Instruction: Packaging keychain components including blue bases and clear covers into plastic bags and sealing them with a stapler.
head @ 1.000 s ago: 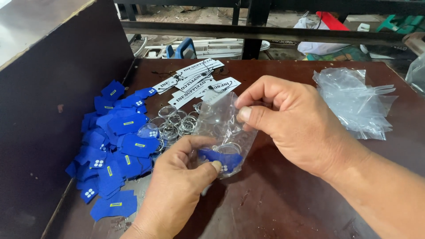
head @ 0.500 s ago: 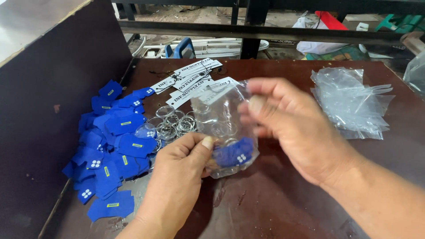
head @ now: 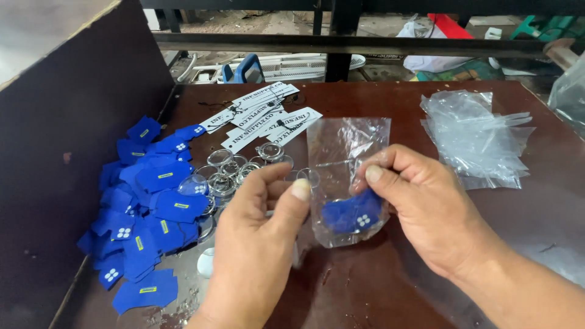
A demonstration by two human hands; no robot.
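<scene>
Since half a second ago the left hand (head: pixel 259 244) has let go of the clear plastic bag (head: pixel 348 176) and drawn back a little to its left edge, while the bag has stayed upright over the table.

From the head camera: the right hand (head: pixel 420 213) pinches the bag's right side between thumb and fingers, closed on the plastic. The bag stands on the dark brown table (head: pixel 378 286) near its middle, its mouth upward, and a blue fabric piece (head: pixel 352 213) with a white mark lies in its bottom. The left hand is loosely curled, thumb and forefinger near each other just beside the bag's left edge; whether they hold anything cannot be told.

Left of the hands, a heap of blue fabric pieces (head: pixel 146 213) lies along a dark board wall (head: pixel 67 152). Between that heap and the bag sits a cluster of clear rings (head: pixel 234 170). Behind the rings, white paper tags (head: pixel 262 116) lie fanned out. At the right of the table, well apart from the hands, rests a stack of empty clear bags (head: pixel 475 137).
</scene>
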